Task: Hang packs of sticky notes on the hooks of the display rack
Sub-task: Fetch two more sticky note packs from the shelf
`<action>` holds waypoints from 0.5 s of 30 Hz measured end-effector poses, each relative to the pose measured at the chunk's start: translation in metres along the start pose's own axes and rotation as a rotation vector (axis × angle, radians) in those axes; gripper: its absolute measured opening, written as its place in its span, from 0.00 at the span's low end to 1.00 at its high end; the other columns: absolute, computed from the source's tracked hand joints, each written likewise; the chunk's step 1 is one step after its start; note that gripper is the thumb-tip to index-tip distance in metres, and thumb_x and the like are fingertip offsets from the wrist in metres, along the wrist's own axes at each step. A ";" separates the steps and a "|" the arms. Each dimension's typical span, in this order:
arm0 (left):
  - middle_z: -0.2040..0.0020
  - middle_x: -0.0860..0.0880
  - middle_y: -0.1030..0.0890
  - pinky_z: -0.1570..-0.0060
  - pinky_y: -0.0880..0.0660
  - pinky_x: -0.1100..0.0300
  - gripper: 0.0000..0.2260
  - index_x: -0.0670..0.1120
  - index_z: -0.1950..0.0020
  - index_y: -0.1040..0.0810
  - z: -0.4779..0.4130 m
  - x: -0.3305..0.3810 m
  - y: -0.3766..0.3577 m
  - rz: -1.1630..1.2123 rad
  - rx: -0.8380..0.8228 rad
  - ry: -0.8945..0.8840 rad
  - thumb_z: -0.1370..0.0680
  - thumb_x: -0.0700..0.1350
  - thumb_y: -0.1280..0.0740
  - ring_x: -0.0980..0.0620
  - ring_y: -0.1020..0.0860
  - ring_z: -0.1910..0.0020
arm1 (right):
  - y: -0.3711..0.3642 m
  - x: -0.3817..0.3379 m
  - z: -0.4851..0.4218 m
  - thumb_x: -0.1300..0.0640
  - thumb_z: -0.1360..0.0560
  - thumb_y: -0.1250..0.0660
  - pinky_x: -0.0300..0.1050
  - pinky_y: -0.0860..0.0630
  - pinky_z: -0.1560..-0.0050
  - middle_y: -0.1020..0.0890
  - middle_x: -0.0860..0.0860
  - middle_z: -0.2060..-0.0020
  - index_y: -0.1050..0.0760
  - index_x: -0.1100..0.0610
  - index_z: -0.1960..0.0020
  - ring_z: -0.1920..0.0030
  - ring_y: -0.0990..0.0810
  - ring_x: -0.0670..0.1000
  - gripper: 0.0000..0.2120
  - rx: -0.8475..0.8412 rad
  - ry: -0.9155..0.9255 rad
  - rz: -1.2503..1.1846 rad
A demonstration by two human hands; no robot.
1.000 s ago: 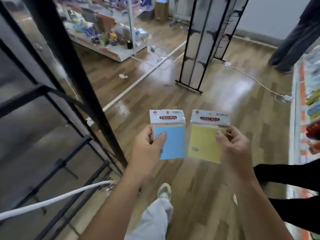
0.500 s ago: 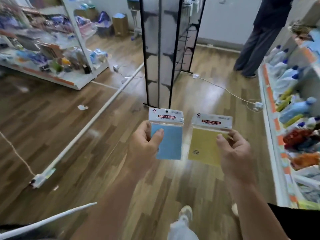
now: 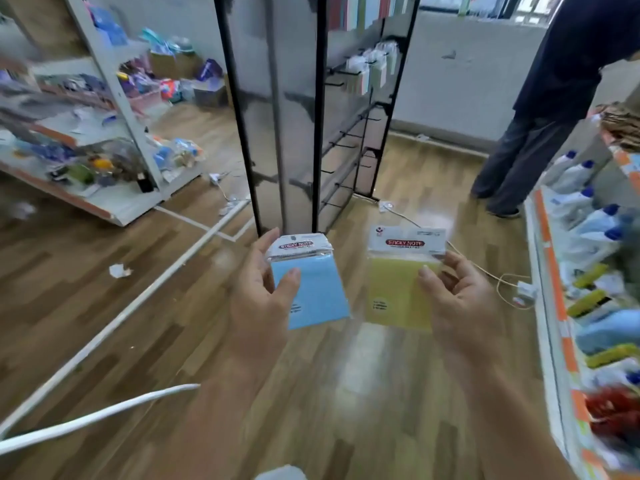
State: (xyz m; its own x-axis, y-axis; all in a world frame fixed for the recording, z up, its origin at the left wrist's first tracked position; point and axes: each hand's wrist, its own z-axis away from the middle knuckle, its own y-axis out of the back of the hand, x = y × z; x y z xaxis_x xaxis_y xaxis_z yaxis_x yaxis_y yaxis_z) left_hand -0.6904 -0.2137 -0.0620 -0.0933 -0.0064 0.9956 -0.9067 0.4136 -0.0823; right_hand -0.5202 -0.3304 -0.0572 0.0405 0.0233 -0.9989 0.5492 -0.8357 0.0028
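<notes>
My left hand (image 3: 259, 306) grips a blue pack of sticky notes (image 3: 313, 289) by its left edge, thumb across the front. A yellow pack of sticky notes (image 3: 394, 289) is held by my right hand (image 3: 460, 303) at its right edge, thumb on the front. Both packs have white header cards reading "STICKY NOTE" and are upright at chest height, side by side. Ahead stands the black display rack (image 3: 318, 116), seen edge-on. Black hooks (image 3: 343, 143) stick out from its right face, and several hanging packs (image 3: 374, 67) fill the upper hooks.
A person in dark clothes (image 3: 540, 109) stands at the right rear. A shelf of cleaning bottles (image 3: 585, 237) lines the right side. A white goods shelf (image 3: 104, 140) stands at the left. A cable with a plug (image 3: 519, 289) and a white strip (image 3: 138, 299) lie on the wooden floor.
The view has risen and drawn nearer to the black rack, which now looms larger with its hooks in sight. Both hands still hold their packs; the blue pack tilts slightly.
</notes>
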 end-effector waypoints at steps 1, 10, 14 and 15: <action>0.49 0.54 0.17 0.55 0.20 0.49 0.20 0.62 0.39 0.27 -0.021 -0.002 -0.015 -0.022 0.006 0.000 0.29 0.46 0.34 0.45 0.18 0.50 | 0.001 0.000 -0.027 0.63 0.22 0.35 0.41 0.23 0.60 0.15 0.44 0.62 0.25 0.48 0.45 0.62 0.19 0.42 0.11 -0.009 0.004 -0.005; 0.54 0.59 0.16 0.58 0.20 0.49 0.13 0.58 0.45 0.23 -0.251 -0.029 -0.141 -0.103 -0.040 -0.035 0.27 0.45 0.35 0.49 0.18 0.57 | -0.019 0.016 -0.275 0.65 0.21 0.37 0.32 0.24 0.65 0.16 0.40 0.64 0.35 0.44 0.30 0.63 0.19 0.38 0.25 -0.049 0.069 0.009; 0.44 0.54 0.18 0.49 0.21 0.40 0.16 0.63 0.42 0.24 -0.350 -0.027 -0.189 -0.171 -0.041 -0.046 0.28 0.49 0.36 0.44 0.19 0.51 | -0.028 0.012 -0.381 0.63 0.21 0.38 0.56 0.20 0.52 0.17 0.44 0.50 0.24 0.37 0.41 0.55 0.18 0.51 0.21 -0.060 0.090 0.076; 0.42 0.53 0.19 0.48 0.21 0.41 0.17 0.64 0.41 0.24 -0.362 -0.027 -0.195 -0.183 -0.047 -0.051 0.28 0.49 0.37 0.45 0.19 0.50 | -0.028 0.011 -0.394 0.63 0.21 0.37 0.57 0.21 0.52 0.17 0.43 0.51 0.21 0.38 0.45 0.56 0.19 0.51 0.19 -0.060 0.089 0.094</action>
State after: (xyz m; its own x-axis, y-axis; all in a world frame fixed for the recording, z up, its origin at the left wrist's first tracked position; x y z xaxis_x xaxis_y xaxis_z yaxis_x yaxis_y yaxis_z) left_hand -0.3622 0.0356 -0.0564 0.0490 -0.1313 0.9901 -0.8905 0.4433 0.1028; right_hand -0.2065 -0.0903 -0.0503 0.1670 -0.0030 -0.9860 0.5884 -0.8021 0.1021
